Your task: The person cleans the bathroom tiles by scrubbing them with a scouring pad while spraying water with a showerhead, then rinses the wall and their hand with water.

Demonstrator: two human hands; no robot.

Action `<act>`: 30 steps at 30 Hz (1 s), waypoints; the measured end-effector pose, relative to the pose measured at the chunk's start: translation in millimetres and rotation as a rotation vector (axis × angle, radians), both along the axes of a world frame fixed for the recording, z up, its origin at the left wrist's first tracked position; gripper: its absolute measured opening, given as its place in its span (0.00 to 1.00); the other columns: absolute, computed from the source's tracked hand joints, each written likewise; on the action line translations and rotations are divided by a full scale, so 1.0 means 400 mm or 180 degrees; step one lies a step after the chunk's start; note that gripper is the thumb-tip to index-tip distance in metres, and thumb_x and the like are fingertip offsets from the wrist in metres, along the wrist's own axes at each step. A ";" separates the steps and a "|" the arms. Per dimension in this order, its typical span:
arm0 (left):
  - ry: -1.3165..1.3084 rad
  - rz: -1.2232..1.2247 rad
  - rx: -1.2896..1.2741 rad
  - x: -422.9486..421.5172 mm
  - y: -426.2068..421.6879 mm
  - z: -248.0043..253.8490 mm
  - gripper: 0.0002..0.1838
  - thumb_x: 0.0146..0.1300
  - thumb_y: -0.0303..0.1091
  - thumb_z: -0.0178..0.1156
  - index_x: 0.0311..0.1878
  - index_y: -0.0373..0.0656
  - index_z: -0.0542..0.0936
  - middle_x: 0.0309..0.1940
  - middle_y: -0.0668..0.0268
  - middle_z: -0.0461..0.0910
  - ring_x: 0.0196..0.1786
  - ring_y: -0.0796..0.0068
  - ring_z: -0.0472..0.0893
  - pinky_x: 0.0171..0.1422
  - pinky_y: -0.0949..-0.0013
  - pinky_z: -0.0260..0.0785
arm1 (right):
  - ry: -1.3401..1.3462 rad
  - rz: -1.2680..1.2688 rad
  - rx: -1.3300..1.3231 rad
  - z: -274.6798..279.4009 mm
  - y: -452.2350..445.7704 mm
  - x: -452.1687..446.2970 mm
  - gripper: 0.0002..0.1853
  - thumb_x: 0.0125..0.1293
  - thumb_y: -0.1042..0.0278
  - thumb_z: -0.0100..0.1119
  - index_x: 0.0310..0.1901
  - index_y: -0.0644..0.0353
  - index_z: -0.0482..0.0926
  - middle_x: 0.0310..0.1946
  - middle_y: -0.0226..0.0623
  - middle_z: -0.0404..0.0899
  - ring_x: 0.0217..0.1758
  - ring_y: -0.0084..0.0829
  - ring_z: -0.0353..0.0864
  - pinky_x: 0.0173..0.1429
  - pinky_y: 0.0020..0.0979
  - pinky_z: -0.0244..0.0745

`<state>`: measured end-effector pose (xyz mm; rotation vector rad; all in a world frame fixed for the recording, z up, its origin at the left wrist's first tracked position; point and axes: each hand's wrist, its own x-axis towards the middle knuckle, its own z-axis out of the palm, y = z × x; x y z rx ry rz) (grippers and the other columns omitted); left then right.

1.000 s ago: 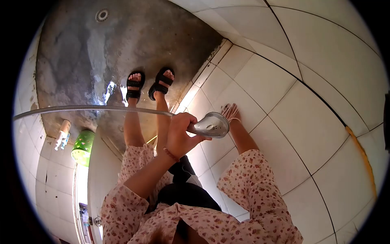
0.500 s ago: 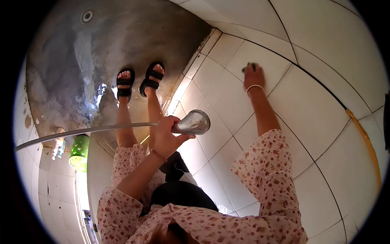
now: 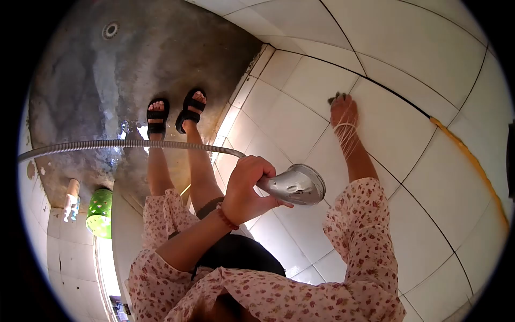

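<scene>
While silver showerhead in left hand, dark pad in right hand.

Fisheye curvature, bright tile glare

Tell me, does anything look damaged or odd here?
Yes: the orange streak at right looks ragged, while the black joint line it continues is thin. The concrete floor also shines beside the black sandals, probably wet.

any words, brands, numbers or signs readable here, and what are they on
None can be read.
Shower head in the left hand: no lettering seen.
Sandals, green basket, wall tiles: no text seen.
Things in the door gap: too small and blurred to tell.
</scene>
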<state>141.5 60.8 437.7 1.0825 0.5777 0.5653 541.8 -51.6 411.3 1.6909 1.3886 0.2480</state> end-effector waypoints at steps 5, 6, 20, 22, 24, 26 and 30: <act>0.0041 -0.0050 -0.0232 -0.039 -0.003 -0.002 0.31 0.25 0.40 0.82 0.32 0.44 0.73 0.28 0.68 0.73 0.31 0.66 0.71 0.38 0.67 0.63 | -0.0021 0.0046 -0.1222 0.058 0.037 -0.131 0.07 0.62 0.63 0.57 0.36 0.52 0.82 0.39 0.33 0.80 0.46 0.31 0.76 0.46 0.32 0.71; 0.0049 -0.0032 -0.0276 -0.046 -0.005 -0.006 0.31 0.25 0.39 0.82 0.32 0.43 0.73 0.28 0.67 0.73 0.31 0.66 0.71 0.38 0.67 0.64 | -0.0202 0.0108 -0.1275 0.077 0.080 -0.122 0.07 0.62 0.62 0.56 0.37 0.51 0.82 0.39 0.31 0.80 0.46 0.31 0.75 0.48 0.32 0.70; -0.0030 0.0043 -0.0531 -0.056 0.030 -0.026 0.31 0.29 0.37 0.82 0.34 0.42 0.72 0.30 0.68 0.69 0.28 0.75 0.69 0.31 0.74 0.64 | -0.0770 -0.0178 -0.0862 0.134 0.161 -0.036 0.13 0.62 0.62 0.56 0.47 0.52 0.80 0.43 0.24 0.78 0.50 0.30 0.72 0.50 0.35 0.66; -0.0168 0.0048 -0.0674 -0.044 0.030 -0.007 0.30 0.29 0.35 0.82 0.34 0.41 0.72 0.30 0.68 0.69 0.29 0.77 0.69 0.32 0.75 0.63 | -0.0886 -0.0043 -0.0530 0.215 0.170 -0.009 0.12 0.62 0.62 0.56 0.47 0.52 0.80 0.45 0.25 0.78 0.47 0.32 0.72 0.49 0.34 0.66; -0.0300 -0.0017 -0.0502 -0.023 0.047 0.022 0.29 0.30 0.33 0.81 0.35 0.41 0.72 0.29 0.69 0.69 0.28 0.79 0.68 0.31 0.77 0.63 | -0.1066 -0.0201 -0.0367 0.297 0.169 -0.013 0.13 0.62 0.63 0.56 0.48 0.52 0.80 0.47 0.24 0.78 0.48 0.33 0.72 0.48 0.33 0.65; -0.0514 -0.0171 -0.0781 -0.002 0.066 0.080 0.28 0.31 0.32 0.81 0.35 0.41 0.72 0.29 0.69 0.70 0.28 0.80 0.68 0.32 0.77 0.63 | -0.1198 -0.0184 -0.0069 0.388 0.172 0.001 0.14 0.62 0.64 0.55 0.49 0.51 0.79 0.50 0.23 0.78 0.48 0.33 0.72 0.48 0.33 0.65; -0.0785 -0.0237 -0.0866 0.047 0.083 0.178 0.27 0.33 0.31 0.80 0.36 0.42 0.73 0.29 0.71 0.71 0.29 0.82 0.69 0.34 0.77 0.63 | -0.1490 -0.0455 0.0134 0.577 0.166 -0.022 0.17 0.57 0.65 0.58 0.50 0.46 0.80 0.58 0.18 0.76 0.47 0.32 0.73 0.49 0.34 0.65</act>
